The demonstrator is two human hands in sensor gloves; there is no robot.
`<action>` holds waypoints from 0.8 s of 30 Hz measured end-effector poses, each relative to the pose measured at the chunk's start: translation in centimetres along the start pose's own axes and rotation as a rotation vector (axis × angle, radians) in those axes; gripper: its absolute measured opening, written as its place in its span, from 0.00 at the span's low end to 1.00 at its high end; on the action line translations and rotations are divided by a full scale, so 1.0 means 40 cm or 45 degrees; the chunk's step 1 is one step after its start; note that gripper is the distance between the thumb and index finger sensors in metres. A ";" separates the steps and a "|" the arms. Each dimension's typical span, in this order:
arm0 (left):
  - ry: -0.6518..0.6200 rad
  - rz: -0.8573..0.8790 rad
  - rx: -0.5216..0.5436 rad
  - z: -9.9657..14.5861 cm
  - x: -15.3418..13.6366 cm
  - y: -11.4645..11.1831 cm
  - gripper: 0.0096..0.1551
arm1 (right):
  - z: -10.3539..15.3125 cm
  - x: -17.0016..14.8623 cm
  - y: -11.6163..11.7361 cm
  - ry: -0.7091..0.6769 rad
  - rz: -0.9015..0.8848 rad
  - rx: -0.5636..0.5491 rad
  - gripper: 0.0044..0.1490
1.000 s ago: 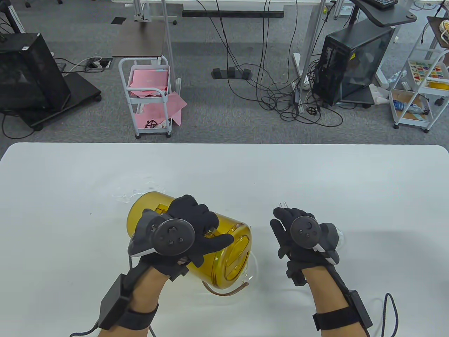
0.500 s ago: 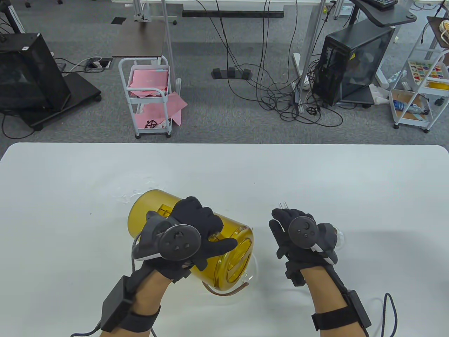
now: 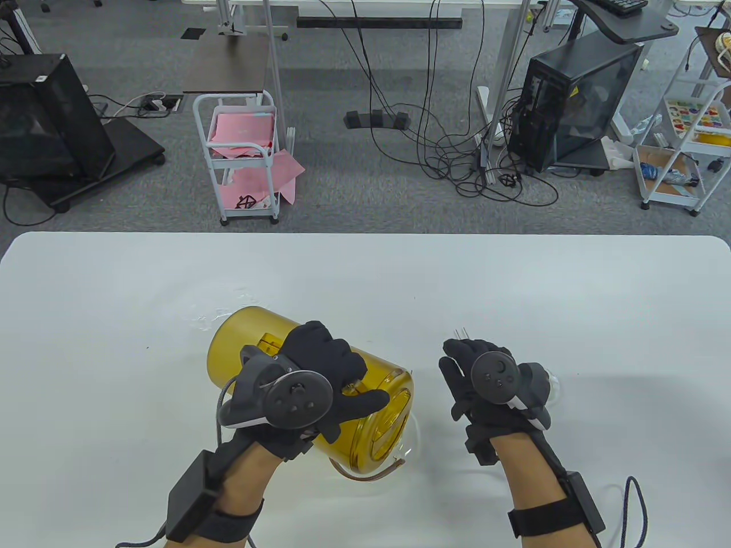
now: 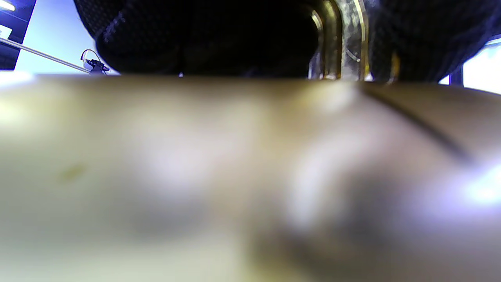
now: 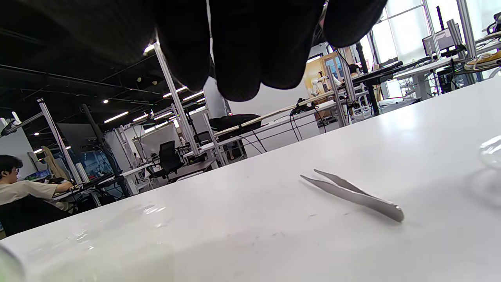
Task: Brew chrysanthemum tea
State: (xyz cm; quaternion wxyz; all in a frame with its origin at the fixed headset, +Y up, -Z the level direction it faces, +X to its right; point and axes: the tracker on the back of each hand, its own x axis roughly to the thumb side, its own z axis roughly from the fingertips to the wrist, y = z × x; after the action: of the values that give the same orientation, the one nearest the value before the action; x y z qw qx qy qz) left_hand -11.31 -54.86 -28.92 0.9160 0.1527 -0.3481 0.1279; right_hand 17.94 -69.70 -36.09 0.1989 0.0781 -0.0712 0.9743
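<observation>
A large amber see-through pitcher lies steeply tilted, its mouth pointing down toward a clear glass vessel with a brown rim piece on the white table. My left hand grips the pitcher's handle; in the left wrist view my gloved fingers curl round the handle above the blurred pitcher wall. My right hand hovers with relaxed fingers over metal tweezers, holding nothing. The tweezers lie flat on the table below my fingertips.
A small clear glass item sits just right of my right hand, its edge showing in the right wrist view. Wet spots glint behind the pitcher. Carts, computers and cables stand on the floor beyond the table's far edge.
My left hand and wrist have shifted slightly to the right, tipping the pitcher a little further. The right hand has barely moved.
</observation>
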 end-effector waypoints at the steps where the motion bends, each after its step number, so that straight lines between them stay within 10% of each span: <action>1: 0.001 -0.001 0.000 0.000 0.000 0.000 0.30 | 0.000 0.000 0.000 0.000 0.000 0.000 0.33; 24: -0.013 -0.018 -0.014 0.000 0.013 -0.003 0.29 | 0.001 -0.004 -0.003 0.001 -0.007 -0.003 0.33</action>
State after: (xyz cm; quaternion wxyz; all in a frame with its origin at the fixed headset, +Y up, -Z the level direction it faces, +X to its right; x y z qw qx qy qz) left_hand -10.89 -54.92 -28.61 0.9159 0.1509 -0.3524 0.1186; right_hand 18.13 -69.67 -36.07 0.2015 0.0778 -0.0719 0.9737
